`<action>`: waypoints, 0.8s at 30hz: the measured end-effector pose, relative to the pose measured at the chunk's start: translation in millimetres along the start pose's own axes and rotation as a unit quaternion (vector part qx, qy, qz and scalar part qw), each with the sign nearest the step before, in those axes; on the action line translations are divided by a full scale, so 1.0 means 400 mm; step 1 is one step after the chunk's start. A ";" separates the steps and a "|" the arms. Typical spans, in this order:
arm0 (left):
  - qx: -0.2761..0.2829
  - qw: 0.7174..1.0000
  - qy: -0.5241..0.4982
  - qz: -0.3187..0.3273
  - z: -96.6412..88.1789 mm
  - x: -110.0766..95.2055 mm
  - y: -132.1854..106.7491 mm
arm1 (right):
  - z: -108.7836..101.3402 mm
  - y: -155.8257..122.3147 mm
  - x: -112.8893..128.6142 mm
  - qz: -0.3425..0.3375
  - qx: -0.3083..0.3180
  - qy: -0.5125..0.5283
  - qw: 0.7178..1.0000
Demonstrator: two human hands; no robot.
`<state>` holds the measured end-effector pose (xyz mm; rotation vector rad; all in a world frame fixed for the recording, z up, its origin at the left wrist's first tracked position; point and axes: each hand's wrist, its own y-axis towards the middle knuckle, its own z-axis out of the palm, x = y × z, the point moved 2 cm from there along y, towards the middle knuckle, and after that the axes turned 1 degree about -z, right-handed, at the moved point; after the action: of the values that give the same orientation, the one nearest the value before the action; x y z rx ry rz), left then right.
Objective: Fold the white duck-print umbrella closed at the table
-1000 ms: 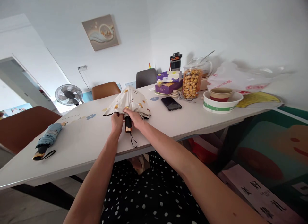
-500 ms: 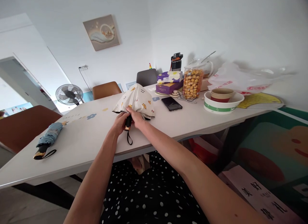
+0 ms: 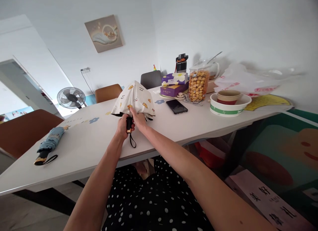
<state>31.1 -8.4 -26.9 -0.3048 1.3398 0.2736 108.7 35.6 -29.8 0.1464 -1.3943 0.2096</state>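
Observation:
A cream folding umbrella (image 3: 134,98) with small yellow prints stands tilted on the white table (image 3: 81,145), its canopy loose and hanging down. My left hand (image 3: 122,127) is wrapped round its black handle, the wrist strap dangling below. My right hand (image 3: 138,118) grips the lower edge of the canopy right beside the handle. A second, blue umbrella (image 3: 48,144) lies folded at the table's left, away from both hands.
A black phone (image 3: 176,106) lies right of the umbrella. Behind it are purple tissue boxes (image 3: 174,84), a jar of snacks (image 3: 198,85), a paper bowl with a cup (image 3: 230,103) and plastic bags. Brown chairs and a fan (image 3: 70,97) stand beyond the table.
Both hands have lifted the cream umbrella so its canopy points higher and stands more upright. My left hand has closed round the handle.

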 end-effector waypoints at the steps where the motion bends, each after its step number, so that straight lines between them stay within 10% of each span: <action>1: 0.007 1.000 -0.016 -0.001 -0.001 -0.002 0.001 | -0.003 0.002 0.003 -0.021 -0.022 -0.019 0.999; 6: 0.036 0.997 -0.074 -0.015 -0.010 -0.009 0.006 | -0.011 0.017 0.012 -0.107 -0.100 0.009 0.989; 16: 0.051 0.992 -0.111 -0.012 -0.013 -0.007 0.009 | 0.027 0.000 -0.006 0.053 0.089 0.080 0.991; 24: 0.023 0.996 -0.088 0.005 -0.001 0.002 0.002 | 0.032 -0.002 -0.008 0.025 0.135 0.065 0.988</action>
<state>30.6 -7.7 -28.0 -0.2301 1.1716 0.2719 96.1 31.8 -30.7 0.3167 -1.2369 0.4429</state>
